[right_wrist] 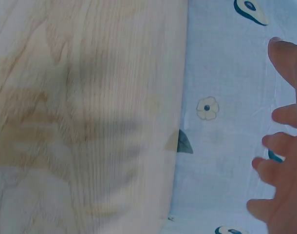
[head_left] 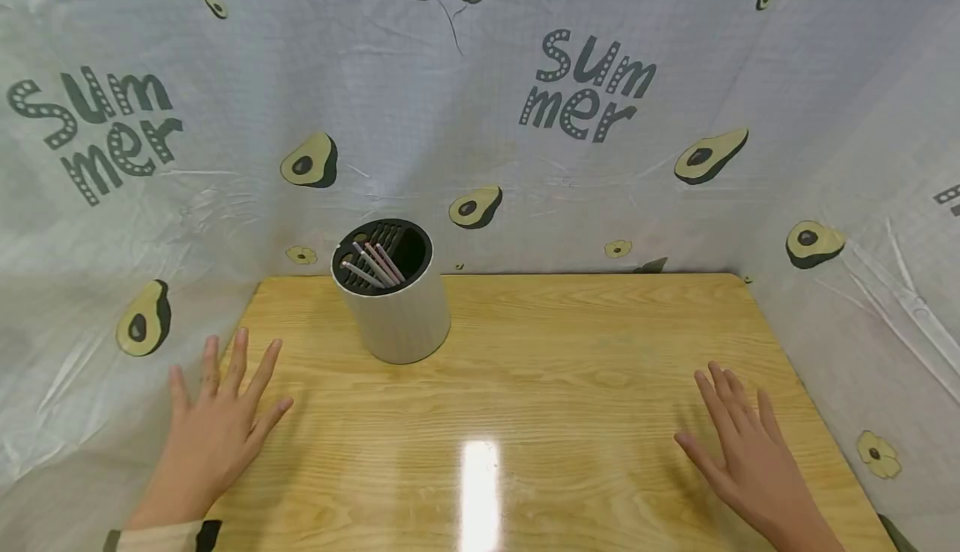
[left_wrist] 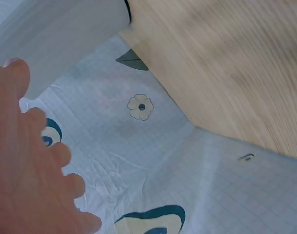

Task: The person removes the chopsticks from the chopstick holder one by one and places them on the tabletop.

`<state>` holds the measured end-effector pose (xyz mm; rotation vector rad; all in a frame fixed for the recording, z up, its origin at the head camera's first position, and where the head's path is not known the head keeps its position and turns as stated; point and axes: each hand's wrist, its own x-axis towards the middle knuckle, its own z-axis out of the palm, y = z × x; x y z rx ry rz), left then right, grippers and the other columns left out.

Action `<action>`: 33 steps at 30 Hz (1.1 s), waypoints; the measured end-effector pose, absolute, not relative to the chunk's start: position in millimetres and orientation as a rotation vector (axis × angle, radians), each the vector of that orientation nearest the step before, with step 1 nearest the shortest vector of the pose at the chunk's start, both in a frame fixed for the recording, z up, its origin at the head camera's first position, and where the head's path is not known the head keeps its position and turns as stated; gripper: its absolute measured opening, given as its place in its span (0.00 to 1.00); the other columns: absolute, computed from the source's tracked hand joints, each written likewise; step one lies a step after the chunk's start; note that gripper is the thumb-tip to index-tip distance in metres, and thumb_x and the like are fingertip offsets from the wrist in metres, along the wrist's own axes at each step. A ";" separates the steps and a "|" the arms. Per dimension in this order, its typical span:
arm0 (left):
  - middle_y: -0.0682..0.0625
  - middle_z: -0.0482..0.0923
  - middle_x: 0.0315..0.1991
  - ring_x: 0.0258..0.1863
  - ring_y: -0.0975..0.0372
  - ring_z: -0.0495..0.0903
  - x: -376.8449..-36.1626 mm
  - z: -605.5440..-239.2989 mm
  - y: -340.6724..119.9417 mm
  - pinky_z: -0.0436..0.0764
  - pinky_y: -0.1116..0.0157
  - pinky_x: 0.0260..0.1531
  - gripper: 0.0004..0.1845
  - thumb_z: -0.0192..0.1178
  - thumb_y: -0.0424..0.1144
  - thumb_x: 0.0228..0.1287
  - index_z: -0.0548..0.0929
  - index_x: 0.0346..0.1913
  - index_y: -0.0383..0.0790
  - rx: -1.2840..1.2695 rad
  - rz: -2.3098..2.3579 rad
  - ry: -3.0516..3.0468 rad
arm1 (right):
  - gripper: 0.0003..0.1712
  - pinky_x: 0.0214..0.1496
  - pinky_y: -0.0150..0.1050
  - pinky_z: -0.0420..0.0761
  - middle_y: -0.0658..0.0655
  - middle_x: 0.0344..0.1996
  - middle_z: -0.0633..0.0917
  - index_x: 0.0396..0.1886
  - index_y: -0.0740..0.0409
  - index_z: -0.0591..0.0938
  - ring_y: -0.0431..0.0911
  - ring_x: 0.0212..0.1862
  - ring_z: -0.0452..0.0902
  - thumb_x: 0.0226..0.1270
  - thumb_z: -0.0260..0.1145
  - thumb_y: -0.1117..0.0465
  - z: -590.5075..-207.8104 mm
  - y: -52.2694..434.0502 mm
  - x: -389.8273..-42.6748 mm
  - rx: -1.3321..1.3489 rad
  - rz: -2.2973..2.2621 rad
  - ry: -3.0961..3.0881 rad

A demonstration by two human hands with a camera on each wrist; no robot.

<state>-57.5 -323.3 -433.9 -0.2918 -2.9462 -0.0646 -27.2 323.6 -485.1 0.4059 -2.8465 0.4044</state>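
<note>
On the left side of the wooden table, near its back edge, stands a white cylindrical holder with a black slotted top. Several slim pencil-like sticks, white, pink and purple, lean in it. My left hand is held over the table's left edge with its fingers spread, nearer to the holder and apart from it. Over the right part of the table is my right hand, fingers extended, holding nothing. In the left wrist view the holder's side shows beyond the thumb.
A pale cloth printed with avocados, flowers and "summer" lettering hangs behind the table and along both sides. A bright light reflection lies on the tabletop near the front.
</note>
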 end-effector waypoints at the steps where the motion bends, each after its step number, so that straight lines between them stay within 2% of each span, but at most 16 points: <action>1: 0.34 0.37 0.85 0.82 0.31 0.35 -58.8 -432.8 -322.3 0.32 0.21 0.71 0.43 0.52 0.59 0.79 0.42 0.86 0.56 -0.303 -0.058 -2.935 | 0.55 0.86 0.60 0.30 0.62 0.85 0.55 0.87 0.49 0.50 0.46 0.87 0.36 0.70 0.70 0.44 -485.4 322.6 -28.9 0.422 0.401 -2.810; 4: 0.34 0.39 0.85 0.83 0.32 0.36 -64.6 -429.5 -318.4 0.36 0.22 0.72 0.43 0.53 0.58 0.79 0.42 0.86 0.56 -0.347 -0.084 -2.916 | 0.50 0.88 0.54 0.38 0.63 0.80 0.66 0.85 0.51 0.58 0.42 0.86 0.47 0.71 0.68 0.39 -485.7 318.3 -35.2 0.479 0.406 -2.698; 7: 0.34 0.39 0.85 0.84 0.36 0.34 -71.4 -425.3 -313.4 0.38 0.26 0.75 0.42 0.53 0.55 0.80 0.44 0.86 0.55 -0.389 -0.175 -2.896 | 0.46 0.89 0.50 0.42 0.63 0.76 0.72 0.82 0.54 0.65 0.37 0.84 0.52 0.76 0.58 0.32 -486.7 313.1 -41.5 0.542 0.440 -2.601; 10: 0.36 0.38 0.86 0.85 0.38 0.36 -77.6 -422.4 -307.6 0.38 0.32 0.79 0.41 0.54 0.51 0.81 0.46 0.86 0.52 -0.424 -0.316 -2.857 | 0.46 0.88 0.47 0.44 0.63 0.74 0.76 0.79 0.56 0.69 0.33 0.82 0.55 0.78 0.50 0.29 -486.9 307.6 -46.4 0.585 0.472 -2.535; 12: 0.37 0.40 0.86 0.85 0.38 0.41 -80.9 -421.5 -303.6 0.38 0.36 0.82 0.40 0.55 0.49 0.81 0.48 0.86 0.51 -0.437 -0.409 -2.824 | 0.44 0.88 0.46 0.46 0.62 0.72 0.77 0.78 0.56 0.71 0.30 0.81 0.56 0.78 0.50 0.29 -487.0 303.8 -48.2 0.601 0.504 -2.510; 17: 0.38 0.53 0.83 0.80 0.40 0.60 -87.1 -420.1 -296.0 0.45 0.44 0.84 0.39 0.57 0.45 0.80 0.52 0.85 0.51 -0.442 -0.506 -2.747 | 0.42 0.87 0.45 0.50 0.60 0.71 0.79 0.77 0.55 0.72 0.26 0.78 0.59 0.79 0.52 0.31 -487.7 292.3 -51.0 0.610 0.602 -2.492; 20: 0.38 0.61 0.81 0.76 0.40 0.68 -91.0 -420.4 -293.0 0.51 0.45 0.83 0.37 0.58 0.43 0.79 0.56 0.84 0.48 -0.438 -0.520 -2.687 | 0.41 0.87 0.41 0.51 0.60 0.70 0.80 0.77 0.55 0.73 0.28 0.77 0.63 0.79 0.53 0.32 -486.4 284.4 -53.7 0.622 0.663 -2.475; 24: 0.37 0.71 0.74 0.67 0.36 0.76 -97.0 -421.4 -289.5 0.62 0.43 0.78 0.34 0.60 0.40 0.77 0.63 0.81 0.44 -0.405 -0.553 -2.600 | 0.39 0.85 0.38 0.55 0.60 0.68 0.82 0.74 0.57 0.76 0.33 0.74 0.70 0.79 0.55 0.34 -484.3 274.6 -59.4 0.663 0.733 -2.406; 27: 0.34 0.77 0.69 0.62 0.34 0.79 -100.1 -421.2 -286.8 0.71 0.38 0.69 0.32 0.60 0.39 0.77 0.67 0.80 0.43 -0.347 -0.585 -2.563 | 0.38 0.84 0.38 0.58 0.61 0.67 0.83 0.71 0.61 0.78 0.37 0.72 0.74 0.79 0.57 0.36 -482.9 267.4 -64.4 0.702 0.792 -2.346; 33: 0.34 0.80 0.66 0.58 0.34 0.82 -104.8 -420.8 -282.1 0.78 0.36 0.54 0.29 0.58 0.40 0.79 0.68 0.79 0.47 -0.227 -0.669 -2.541 | 0.36 0.82 0.37 0.61 0.63 0.65 0.84 0.68 0.66 0.79 0.40 0.70 0.76 0.78 0.60 0.40 -480.9 254.3 -72.4 0.758 0.884 -2.267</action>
